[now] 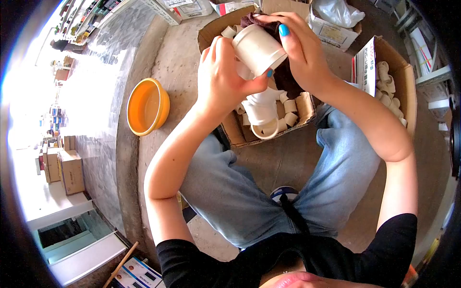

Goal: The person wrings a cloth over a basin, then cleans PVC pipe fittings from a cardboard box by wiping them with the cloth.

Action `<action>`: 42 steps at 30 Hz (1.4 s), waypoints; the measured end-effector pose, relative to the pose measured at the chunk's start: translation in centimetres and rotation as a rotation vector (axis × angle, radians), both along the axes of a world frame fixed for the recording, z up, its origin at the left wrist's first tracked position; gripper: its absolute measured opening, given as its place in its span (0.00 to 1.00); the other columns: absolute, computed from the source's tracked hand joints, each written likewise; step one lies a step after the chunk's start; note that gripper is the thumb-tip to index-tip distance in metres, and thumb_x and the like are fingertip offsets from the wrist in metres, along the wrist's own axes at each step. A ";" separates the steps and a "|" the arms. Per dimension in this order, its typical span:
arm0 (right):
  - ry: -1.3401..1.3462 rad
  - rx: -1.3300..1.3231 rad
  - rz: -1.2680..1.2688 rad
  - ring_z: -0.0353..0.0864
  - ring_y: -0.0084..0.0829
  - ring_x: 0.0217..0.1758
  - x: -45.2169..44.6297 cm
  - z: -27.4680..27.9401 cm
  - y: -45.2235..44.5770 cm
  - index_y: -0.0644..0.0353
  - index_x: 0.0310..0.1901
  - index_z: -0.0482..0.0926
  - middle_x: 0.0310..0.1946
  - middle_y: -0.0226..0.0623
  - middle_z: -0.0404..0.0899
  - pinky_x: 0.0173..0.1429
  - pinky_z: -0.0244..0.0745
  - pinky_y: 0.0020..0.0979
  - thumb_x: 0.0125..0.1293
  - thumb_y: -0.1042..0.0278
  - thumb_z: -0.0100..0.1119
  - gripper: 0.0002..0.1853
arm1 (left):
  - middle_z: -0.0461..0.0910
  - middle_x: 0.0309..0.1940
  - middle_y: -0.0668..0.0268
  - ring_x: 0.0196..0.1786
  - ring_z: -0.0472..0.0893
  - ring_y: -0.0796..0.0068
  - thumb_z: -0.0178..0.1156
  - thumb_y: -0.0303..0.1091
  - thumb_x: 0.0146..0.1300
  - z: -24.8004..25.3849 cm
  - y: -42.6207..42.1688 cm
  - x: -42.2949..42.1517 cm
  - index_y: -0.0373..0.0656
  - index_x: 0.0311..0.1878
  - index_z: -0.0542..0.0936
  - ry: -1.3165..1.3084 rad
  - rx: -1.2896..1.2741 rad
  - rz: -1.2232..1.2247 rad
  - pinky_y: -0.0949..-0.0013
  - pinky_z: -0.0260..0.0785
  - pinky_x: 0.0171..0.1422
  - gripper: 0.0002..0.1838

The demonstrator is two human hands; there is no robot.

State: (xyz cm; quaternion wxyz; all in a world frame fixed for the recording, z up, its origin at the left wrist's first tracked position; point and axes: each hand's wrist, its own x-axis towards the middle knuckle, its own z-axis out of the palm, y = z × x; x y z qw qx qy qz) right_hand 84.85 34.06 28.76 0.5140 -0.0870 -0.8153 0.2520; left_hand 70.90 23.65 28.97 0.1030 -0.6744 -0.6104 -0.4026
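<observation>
A white plastic pipe fitting (258, 48) is held up over an open cardboard box (245, 137). My left hand (224, 72) grips it from the left and below, with the thumb at its lower edge. On the other side my right hand (302, 50) holds a dark brown cloth (288, 79) against the fitting's top and right side. The cloth hangs down behind the fitting. Below, a larger white fitting (263, 110) lies in the box among several small white pipe pieces (289, 105).
A yellow basin (148, 106) stands on the floor at the left. Another cardboard box (408, 91) at the right holds several white fittings (386, 89). At the back is a box with a plastic bag (337, 13). Shelves line the right edge.
</observation>
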 end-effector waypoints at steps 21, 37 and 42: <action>-0.335 -0.635 0.319 0.71 0.28 0.34 0.4 -0.6 -0.7 0.65 0.36 0.74 0.30 0.38 0.71 0.41 0.66 0.29 0.63 0.64 0.42 0.14 | 0.66 0.22 0.63 0.24 0.73 0.63 0.72 0.41 0.31 1.7 -1.8 0.5 0.38 0.28 0.67 0.061 0.134 -0.071 0.67 0.68 0.24 0.26; -0.060 0.389 0.009 0.74 0.35 0.40 0.2 2.1 -1.7 0.56 0.45 0.77 0.40 0.37 0.74 0.44 0.70 0.32 0.53 0.71 0.52 0.15 | 0.71 0.42 0.55 0.36 0.76 0.62 0.73 0.34 0.31 0.4 -1.5 0.0 0.38 0.62 0.52 -0.316 -0.019 -0.112 0.67 0.72 0.38 0.53; -0.182 0.729 0.079 0.74 0.29 0.38 0.0 1.6 -3.5 0.53 0.37 0.79 0.38 0.29 0.74 0.38 0.70 0.29 0.44 0.62 0.60 0.16 | 0.79 0.32 0.55 0.36 0.80 0.57 0.70 0.32 0.37 -0.8 -1.0 -1.3 0.44 0.59 0.58 -0.329 -0.157 -0.140 0.64 0.72 0.40 0.43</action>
